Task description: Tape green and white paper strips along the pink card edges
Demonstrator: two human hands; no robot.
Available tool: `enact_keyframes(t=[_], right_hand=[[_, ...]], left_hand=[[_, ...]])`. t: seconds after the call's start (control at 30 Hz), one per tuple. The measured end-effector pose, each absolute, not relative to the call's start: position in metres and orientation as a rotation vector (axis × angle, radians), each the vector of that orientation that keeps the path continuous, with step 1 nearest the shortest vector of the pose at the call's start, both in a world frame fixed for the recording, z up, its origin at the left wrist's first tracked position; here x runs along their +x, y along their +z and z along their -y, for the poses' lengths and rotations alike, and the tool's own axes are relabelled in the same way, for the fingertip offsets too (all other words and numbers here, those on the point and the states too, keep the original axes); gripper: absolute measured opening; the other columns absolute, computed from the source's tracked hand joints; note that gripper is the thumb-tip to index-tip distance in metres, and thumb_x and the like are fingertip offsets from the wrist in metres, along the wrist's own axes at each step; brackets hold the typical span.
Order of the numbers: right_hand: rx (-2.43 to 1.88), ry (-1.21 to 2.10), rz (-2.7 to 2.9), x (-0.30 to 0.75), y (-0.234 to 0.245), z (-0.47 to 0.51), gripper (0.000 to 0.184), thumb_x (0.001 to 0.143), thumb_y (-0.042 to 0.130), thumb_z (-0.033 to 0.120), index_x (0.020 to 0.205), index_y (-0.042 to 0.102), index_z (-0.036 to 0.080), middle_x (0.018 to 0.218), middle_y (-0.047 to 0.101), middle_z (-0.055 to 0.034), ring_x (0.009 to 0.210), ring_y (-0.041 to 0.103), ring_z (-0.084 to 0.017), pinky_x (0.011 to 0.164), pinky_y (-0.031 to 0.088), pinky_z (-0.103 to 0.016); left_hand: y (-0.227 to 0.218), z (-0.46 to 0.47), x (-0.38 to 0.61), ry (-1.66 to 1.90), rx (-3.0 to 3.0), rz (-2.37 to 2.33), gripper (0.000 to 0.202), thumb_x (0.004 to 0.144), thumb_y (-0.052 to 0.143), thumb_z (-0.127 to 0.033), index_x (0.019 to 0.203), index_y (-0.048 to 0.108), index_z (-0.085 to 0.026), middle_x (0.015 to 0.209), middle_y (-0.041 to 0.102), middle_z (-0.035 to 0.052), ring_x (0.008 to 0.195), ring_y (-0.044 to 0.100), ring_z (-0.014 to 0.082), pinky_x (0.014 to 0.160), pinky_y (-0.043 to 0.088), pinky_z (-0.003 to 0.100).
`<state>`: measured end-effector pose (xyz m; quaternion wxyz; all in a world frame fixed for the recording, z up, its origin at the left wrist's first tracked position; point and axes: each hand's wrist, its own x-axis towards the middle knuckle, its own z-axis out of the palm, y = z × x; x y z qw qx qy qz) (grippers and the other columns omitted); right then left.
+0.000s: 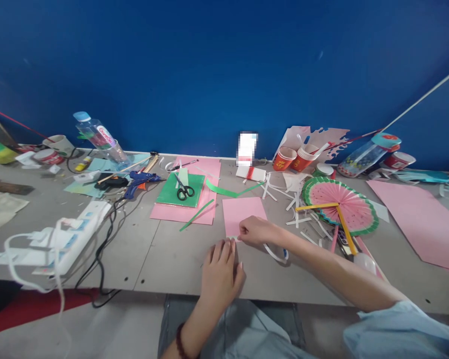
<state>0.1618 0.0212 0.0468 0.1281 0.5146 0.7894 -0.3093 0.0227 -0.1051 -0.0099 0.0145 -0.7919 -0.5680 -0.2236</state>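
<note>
A pink sheet of paper [244, 212] lies flat on the table in front of me, with a thin pale strip [233, 238] along its near edge. My left hand [222, 269] rests palm down, fingers stretched out, and its fingertips touch that near edge. At the sheet's lower right, my right hand [257, 230] is closed, knuckles up, pressed down on the paper. Whatever its fingers hold is hidden. A curved white strip [274, 255] with a blue bit at its end lies under my right forearm.
Left of the sheet, scissors [185, 192] lie on a green paper stack [198, 187], near a blue glue gun [140, 183]. A power strip [82, 234] with cables sits farther left. To the right are paper scraps [299, 219], a watermelon paper fan [353, 204] and red cups [284, 159].
</note>
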Motion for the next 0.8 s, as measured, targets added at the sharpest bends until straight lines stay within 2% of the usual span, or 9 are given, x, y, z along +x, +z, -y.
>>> enact_keyframes(t=[0.27,0.57,0.8], right_hand=[[1.49,-0.829,-2.239,0.166,0.052,-0.021,0.022,0.077,0.057,0.038,0.068,0.061,0.018,0.078,0.065,-0.0063,0.072,0.056,-0.017,0.054,0.03,-0.025],[1.408,-0.881,-2.328,0.177,0.052,-0.023,0.015,0.076,0.057,0.035,0.074,0.06,0.02,0.08,0.066,-0.0012,0.071,0.054,-0.014,0.055,0.031,-0.022],[1.403,-1.102,-2.439,0.199,0.033,-0.02,0.007,0.072,0.055,0.019,0.078,0.059,0.02,0.073,0.065,0.0017,0.064,0.053,-0.011,0.056,0.034,-0.02]], left_hand=[[-0.011,0.106,0.024,-0.685,-2.453,1.789,0.047,0.084,0.048,-0.023,0.13,0.051,-0.012,0.119,0.061,0.011,0.11,0.052,0.0278,0.093,0.039,0.043],[-0.009,0.106,0.024,-0.62,-2.454,1.814,0.046,0.086,0.047,-0.024,0.129,0.052,-0.012,0.12,0.061,0.0104,0.112,0.051,0.0272,0.094,0.039,0.042],[-0.009,0.105,0.024,-0.597,-2.456,1.815,0.047,0.085,0.047,-0.024,0.13,0.05,-0.011,0.119,0.061,0.0103,0.111,0.051,0.0266,0.094,0.04,0.042]])
